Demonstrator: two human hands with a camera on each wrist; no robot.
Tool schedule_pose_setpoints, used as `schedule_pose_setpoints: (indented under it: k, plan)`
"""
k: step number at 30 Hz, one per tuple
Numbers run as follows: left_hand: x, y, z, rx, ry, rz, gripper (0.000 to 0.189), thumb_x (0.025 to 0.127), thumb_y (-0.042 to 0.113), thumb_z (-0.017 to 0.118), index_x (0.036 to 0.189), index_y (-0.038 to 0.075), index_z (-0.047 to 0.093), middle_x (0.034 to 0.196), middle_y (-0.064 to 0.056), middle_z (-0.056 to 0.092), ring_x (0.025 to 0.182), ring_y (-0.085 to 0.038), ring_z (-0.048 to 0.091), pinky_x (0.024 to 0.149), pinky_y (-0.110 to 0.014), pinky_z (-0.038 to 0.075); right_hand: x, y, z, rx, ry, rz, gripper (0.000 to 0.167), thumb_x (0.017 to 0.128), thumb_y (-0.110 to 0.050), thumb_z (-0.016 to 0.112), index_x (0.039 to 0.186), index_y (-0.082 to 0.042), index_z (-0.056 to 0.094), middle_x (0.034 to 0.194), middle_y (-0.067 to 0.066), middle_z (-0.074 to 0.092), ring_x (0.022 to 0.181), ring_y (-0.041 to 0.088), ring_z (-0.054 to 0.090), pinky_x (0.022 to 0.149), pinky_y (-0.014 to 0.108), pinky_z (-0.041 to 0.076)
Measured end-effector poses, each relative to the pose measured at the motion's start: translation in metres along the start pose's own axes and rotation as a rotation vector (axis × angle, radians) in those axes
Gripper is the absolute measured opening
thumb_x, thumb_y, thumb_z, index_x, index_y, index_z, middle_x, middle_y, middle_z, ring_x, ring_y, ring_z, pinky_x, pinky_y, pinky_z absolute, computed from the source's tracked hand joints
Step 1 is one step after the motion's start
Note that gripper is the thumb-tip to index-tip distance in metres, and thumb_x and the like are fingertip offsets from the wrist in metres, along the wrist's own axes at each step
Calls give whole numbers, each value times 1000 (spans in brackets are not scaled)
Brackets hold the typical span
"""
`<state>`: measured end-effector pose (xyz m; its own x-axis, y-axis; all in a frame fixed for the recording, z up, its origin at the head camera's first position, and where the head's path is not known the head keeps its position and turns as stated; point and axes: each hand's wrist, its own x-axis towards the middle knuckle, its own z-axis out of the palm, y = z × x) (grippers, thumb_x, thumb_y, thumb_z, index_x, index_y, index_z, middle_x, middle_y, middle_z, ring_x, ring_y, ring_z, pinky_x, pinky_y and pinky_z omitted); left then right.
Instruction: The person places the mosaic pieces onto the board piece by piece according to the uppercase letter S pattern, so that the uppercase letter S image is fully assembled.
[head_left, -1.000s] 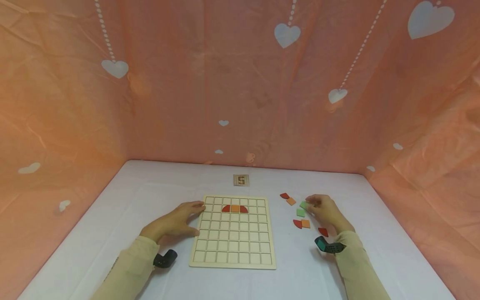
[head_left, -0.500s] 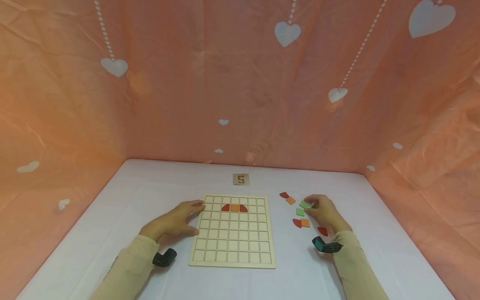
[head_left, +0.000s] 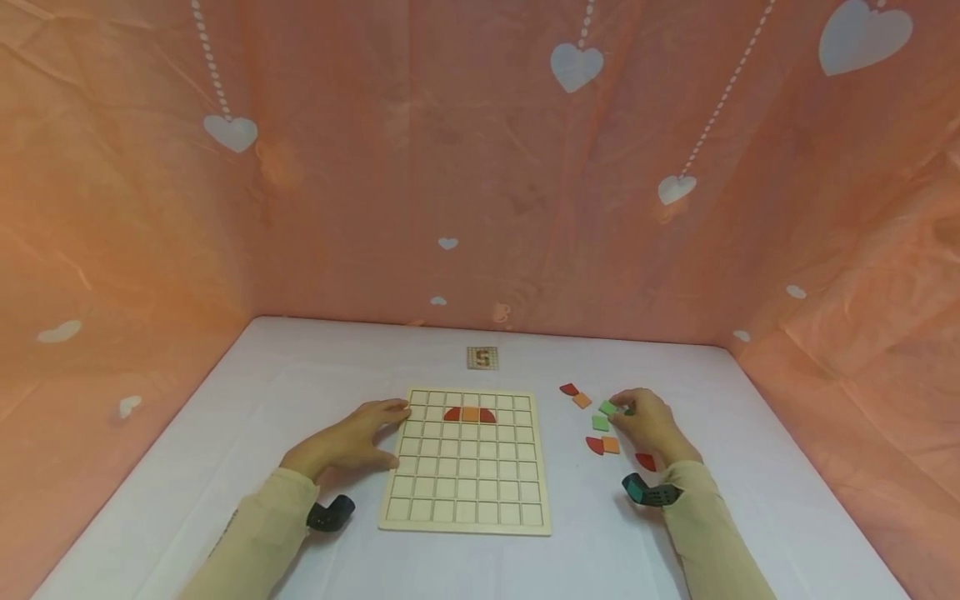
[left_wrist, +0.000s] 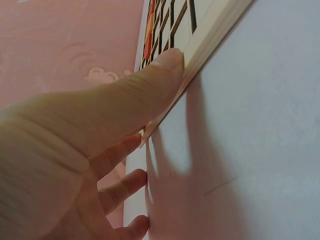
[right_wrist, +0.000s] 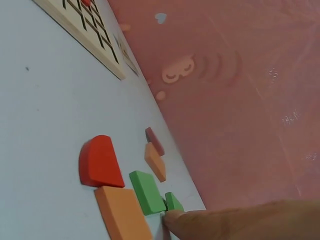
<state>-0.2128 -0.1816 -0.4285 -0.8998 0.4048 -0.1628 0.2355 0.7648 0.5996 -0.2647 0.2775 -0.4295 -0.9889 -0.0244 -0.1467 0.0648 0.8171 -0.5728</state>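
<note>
My left hand [head_left: 355,437] rests at the left edge of a wooden grid board [head_left: 467,517], its thumb [left_wrist: 167,62] on the rim and the other fingers spread further along. In the board's second row sits an orange square tile [head_left: 470,415] between two red rounded tiles. Over loose tiles to the right is my right hand [head_left: 651,421], thumb and forefinger apart around a green tile [head_left: 607,407]. The right wrist view has the thumb [right_wrist: 182,220] right at that tile's corner. A darker green piece [head_left: 629,412] shows partly beneath the hand.
Another green tile [head_left: 601,423] and several red and orange tiles lie around the right hand, including an orange square [head_left: 611,445] against a red piece [head_left: 595,446]. Behind the board is a small pattern card [head_left: 482,358]. Pink cloth [head_left: 480,167] hangs behind the white table [head_left: 315,358].
The right thumb and forefinger have parted, and the darker green piece shows between them and the palm. The right hand has shifted slightly left. The left hand and board keep their places.
</note>
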Motion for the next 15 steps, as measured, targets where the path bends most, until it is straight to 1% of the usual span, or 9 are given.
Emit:
schedule_pose_setpoints:
  k: [3,7,10,12,15]
  plan:
    - [0,0,0,5,-2,2,81,82,22,83,150,2,45,165,-18,31,153,-46,23,125,-63,22,0,0,-2,4,7,-23,36,97,-14,66,131,-1,63,132,25,59,119,40,53,107,61,48]
    - [1,0,1,0,0,4,80,82,20,83,151,2,45,165,-18,31,153,-46,23,125,-63,21,-1,-5,-5,35,9,-52,36,99,-15,63,133,-4,62,130,23,59,117,38,54,101,54,54]
    - [0,0,1,0,2,12,80,82,20,83,150,1,45,165,-19,31,152,-46,23,125,-63,21,-4,-14,-6,54,6,-72,36,99,-17,62,133,-5,62,131,22,58,118,38,52,98,51,54]
    - [0,0,1,2,4,13,81,81,19,83,150,1,45,165,-19,31,152,-46,23,125,-63,21,-6,-20,-6,47,18,-100,36,98,-17,64,133,-4,63,131,21,59,118,38,51,95,49,55]
    - [-2,1,0,8,3,11,81,82,20,83,150,1,45,165,-19,31,152,-46,23,125,-64,22,-8,-29,-4,36,37,-124,38,97,-17,67,132,-5,63,131,20,60,119,38,52,94,48,56]
